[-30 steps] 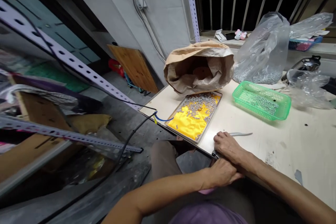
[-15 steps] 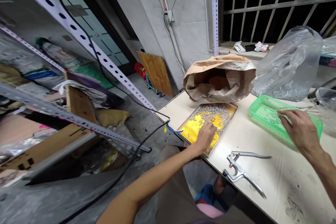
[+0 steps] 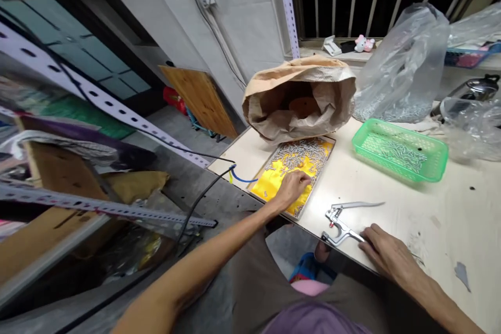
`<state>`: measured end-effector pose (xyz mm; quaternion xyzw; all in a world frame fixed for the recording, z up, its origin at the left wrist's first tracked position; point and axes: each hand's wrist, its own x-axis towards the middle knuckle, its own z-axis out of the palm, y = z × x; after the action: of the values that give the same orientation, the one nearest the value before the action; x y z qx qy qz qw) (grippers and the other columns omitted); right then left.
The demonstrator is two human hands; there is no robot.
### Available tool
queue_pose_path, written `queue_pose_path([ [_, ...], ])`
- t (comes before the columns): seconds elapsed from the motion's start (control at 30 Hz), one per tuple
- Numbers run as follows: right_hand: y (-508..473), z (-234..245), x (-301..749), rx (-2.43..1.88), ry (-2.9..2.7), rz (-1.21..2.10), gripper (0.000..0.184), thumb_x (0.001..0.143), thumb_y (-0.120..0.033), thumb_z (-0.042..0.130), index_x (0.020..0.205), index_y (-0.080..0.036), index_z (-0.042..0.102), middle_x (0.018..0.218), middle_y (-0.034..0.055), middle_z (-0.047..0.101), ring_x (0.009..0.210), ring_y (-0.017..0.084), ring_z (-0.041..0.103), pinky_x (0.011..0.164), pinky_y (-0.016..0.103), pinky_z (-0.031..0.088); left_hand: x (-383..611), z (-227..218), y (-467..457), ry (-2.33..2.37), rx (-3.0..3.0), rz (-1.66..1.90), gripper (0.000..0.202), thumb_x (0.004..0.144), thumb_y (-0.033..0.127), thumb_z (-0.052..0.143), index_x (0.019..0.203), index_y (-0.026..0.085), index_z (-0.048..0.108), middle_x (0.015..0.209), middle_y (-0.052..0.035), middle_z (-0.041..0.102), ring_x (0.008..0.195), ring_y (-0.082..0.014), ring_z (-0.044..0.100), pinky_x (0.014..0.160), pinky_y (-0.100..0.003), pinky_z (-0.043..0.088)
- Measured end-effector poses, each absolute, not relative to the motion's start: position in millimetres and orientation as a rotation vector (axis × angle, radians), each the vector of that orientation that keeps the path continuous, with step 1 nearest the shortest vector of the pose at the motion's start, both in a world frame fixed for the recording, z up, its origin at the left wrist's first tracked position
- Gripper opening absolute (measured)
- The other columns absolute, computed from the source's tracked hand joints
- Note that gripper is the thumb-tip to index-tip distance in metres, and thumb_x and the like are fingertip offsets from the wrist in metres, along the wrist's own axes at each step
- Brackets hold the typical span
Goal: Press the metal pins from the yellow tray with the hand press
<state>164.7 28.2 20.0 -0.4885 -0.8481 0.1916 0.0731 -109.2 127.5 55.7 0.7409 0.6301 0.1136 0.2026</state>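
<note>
My left hand is over a shallow tray lined with yellow, its fingers pinched together. Whatever they may hold is too small to make out. Many small silvery metal pieces lie in the tray, thickest at its far side. Snap pliers with silver handles lie spread on the table near the front edge. My right hand has its fingers closed at the end of the lower handle, hiding that end. Farther back, a green plastic basket holds more small metal pieces.
An open brown paper sack stands behind the tray. A clear plastic bag of metal pieces is behind the basket. A black cable and a perforated metal post run along the left. A grey scrap lies at right.
My right hand has left the green basket and come down to the pliers' handle. The left hand remains over the tray, its fingers now pinched above the pieces. The view has shifted right.
</note>
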Motion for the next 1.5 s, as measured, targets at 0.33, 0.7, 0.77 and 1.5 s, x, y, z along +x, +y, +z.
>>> queue_pose_path([
  [0.33,20,20,158,-1.529,-2.530,0.467,0.017,0.091,-0.022,0.037,0.080,-0.023,0.049,0.075,0.0004,0.052,0.060,0.012,0.053,0.051,0.024,0.036,-58,36,51,1.555,1.518,0.312,0.016,0.073,0.024,0.061,0.076,0.012,0.072,0.072,-0.0019,0.071,0.066,-0.0140,0.060,0.061,-0.022,0.042],
  [0.7,15,25,156,-1.540,-2.498,0.475,0.019,0.091,-0.020,0.036,0.079,-0.022,0.050,0.076,0.0009,0.053,0.060,0.013,0.053,0.053,0.024,0.036,-57,39,59,1.630,1.501,0.138,0.020,0.068,0.028,0.059,0.060,0.011,0.067,0.047,0.0052,0.049,0.052,-0.0089,0.043,0.050,-0.020,0.028],
  [0.77,14,25,157,-1.546,-2.508,0.489,0.020,0.092,-0.020,0.034,0.080,-0.022,0.051,0.078,0.0018,0.054,0.060,0.013,0.053,0.054,0.025,0.037,-56,41,62,1.627,1.523,0.087,0.020,0.067,0.026,0.058,0.053,0.011,0.062,0.043,0.0063,0.042,0.049,-0.0077,0.038,0.049,-0.020,0.025],
  [1.5,59,15,171,-1.512,-2.647,0.273,0.076,0.064,-0.053,0.070,0.127,-0.016,0.050,0.134,0.0207,0.045,0.124,0.038,0.038,0.095,0.052,0.034,-58,38,48,1.574,2.152,0.000,0.020,0.086,0.025,0.051,0.074,0.014,0.063,0.081,-0.0041,0.058,0.073,-0.0144,0.054,0.064,-0.024,0.040],
])
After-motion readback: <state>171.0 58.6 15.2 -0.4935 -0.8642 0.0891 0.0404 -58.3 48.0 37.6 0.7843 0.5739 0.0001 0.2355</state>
